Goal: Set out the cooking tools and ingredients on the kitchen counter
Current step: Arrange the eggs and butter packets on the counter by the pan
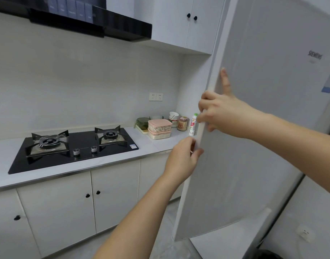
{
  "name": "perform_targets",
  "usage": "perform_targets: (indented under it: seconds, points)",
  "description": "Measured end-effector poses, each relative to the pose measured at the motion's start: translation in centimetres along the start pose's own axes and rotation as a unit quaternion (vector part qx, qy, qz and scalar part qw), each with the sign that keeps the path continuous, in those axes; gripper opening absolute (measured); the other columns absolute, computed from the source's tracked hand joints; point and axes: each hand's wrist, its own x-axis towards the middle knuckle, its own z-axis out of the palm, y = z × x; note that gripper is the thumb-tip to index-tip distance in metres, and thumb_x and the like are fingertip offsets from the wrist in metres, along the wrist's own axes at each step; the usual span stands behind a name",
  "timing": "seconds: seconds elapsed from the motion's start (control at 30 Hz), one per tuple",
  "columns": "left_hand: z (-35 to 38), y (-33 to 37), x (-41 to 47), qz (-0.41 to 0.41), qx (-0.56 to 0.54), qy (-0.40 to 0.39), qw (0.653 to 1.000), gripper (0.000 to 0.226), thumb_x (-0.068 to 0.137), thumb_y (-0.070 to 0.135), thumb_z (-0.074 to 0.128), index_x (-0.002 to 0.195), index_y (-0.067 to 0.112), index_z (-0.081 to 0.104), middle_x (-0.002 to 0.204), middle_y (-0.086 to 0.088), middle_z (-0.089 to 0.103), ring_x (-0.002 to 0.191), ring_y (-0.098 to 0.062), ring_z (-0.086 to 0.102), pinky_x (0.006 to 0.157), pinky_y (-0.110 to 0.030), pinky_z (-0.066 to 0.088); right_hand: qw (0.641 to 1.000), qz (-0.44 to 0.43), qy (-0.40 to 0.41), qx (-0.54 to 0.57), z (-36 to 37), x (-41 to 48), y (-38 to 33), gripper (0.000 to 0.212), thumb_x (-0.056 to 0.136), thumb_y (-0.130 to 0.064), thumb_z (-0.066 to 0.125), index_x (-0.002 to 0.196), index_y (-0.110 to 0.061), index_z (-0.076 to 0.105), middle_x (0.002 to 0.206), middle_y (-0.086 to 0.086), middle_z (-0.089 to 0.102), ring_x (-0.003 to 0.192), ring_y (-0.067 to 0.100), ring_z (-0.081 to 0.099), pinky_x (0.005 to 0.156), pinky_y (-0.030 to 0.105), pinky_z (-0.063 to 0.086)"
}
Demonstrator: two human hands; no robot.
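Right hand and left hand grip the tall white fridge door by its left edge, fingers curled round it.

A home kitchen: gas hob set in a counter, range hood, fridge.

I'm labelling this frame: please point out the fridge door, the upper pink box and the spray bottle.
fridge door (263, 137): head view, bare front panel.
upper pink box (159, 123): head view, its lid.
spray bottle (193, 126): head view, labelled body.
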Motion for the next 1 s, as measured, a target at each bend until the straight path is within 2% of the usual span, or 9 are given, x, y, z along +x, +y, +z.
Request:
perform_targets:
  seconds: [0.27, 0.47, 0.67, 0.73, 0.87, 1.0]
  points:
    - [-0.4, -4.8, 5.9, -0.015, 0.01, 0.004, 1.0, 0.013, 0.093, 0.023, 0.055, 0.097, 0.01, 0.057, 0.094, -0.004, 0.061, 0.082, -0.024, 0.056, 0.078, -0.042, 0.047, 0.999, 0.012, -0.043, -0.013, 3.6, 6.7, 0.5, 0.028, 0.081, -0.035, 0.069, 0.109, -0.032, 0.067, 0.094, -0.001, 0.055, 0.109, 0.025, 0.044, 0.089, 0.075, -0.018]
    - [-0.1, -9.5, 11.8, -0.011, -0.011, -0.008, 1.0, 0.014, 0.093, 0.023, 0.055, 0.095, 0.01, 0.057, 0.092, -0.005, 0.06, 0.084, -0.024, 0.055, 0.079, -0.045, 0.047, 0.998, 0.017, -0.066, -0.003, 7.6, 12.3, 1.4, 0.025, 0.083, -0.037, 0.066, 0.108, -0.033, 0.067, 0.094, -0.001, 0.054, 0.109, 0.024, 0.042, 0.092, 0.076, -0.015]
    - [0.7, -14.1, 18.7, -0.016, -0.042, -0.048, 0.998, 0.015, 0.091, 0.021, 0.056, 0.098, 0.009, 0.059, 0.093, -0.006, 0.061, 0.086, -0.025, 0.055, 0.081, -0.043, 0.047, 0.992, 0.031, -0.12, -0.004, 12.2, 17.9, 2.6, 0.028, 0.086, -0.04, 0.063, 0.113, -0.035, 0.065, 0.091, -0.003, 0.045, 0.111, 0.024, 0.041, 0.094, 0.078, -0.011]
    - [1.1, -15.6, 21.1, -0.02, -0.056, -0.065, 0.996, 0.01, 0.091, 0.021, 0.056, 0.094, 0.011, 0.058, 0.091, -0.004, 0.061, 0.084, -0.023, 0.055, 0.077, -0.038, 0.046, 0.99, 0.04, -0.135, -0.006, 14.0, 19.6, 3.0, 0.03, 0.085, -0.039, 0.064, 0.115, -0.035, 0.064, 0.093, -0.002, 0.048, 0.111, 0.024, 0.041, 0.094, 0.078, -0.012]
    - [2.5, -18.3, 25.9, -0.021, -0.072, -0.088, 0.993, 0.008, 0.092, 0.019, 0.056, 0.086, 0.017, 0.052, 0.085, 0.001, 0.056, 0.077, -0.017, 0.05, 0.063, -0.025, 0.034, 0.984, 0.061, -0.167, -0.008, 17.6, 22.7, 4.0, 0.033, 0.083, -0.038, 0.067, 0.115, -0.032, 0.064, 0.099, -0.002, 0.054, 0.112, 0.024, 0.042, 0.094, 0.077, -0.012]
    - [4.4, -20.1, 29.6, -0.03, -0.098, -0.087, 0.991, 0.009, 0.092, 0.016, 0.055, 0.084, 0.018, 0.051, 0.082, 0.003, 0.053, 0.074, -0.016, 0.046, 0.063, -0.028, 0.03, 0.977, 0.073, -0.197, -0.021, 21.2, 25.2, 5.1, 0.034, 0.085, -0.04, 0.065, 0.117, -0.031, 0.064, 0.104, -0.001, 0.057, 0.114, 0.024, 0.042, 0.093, 0.076, -0.014]
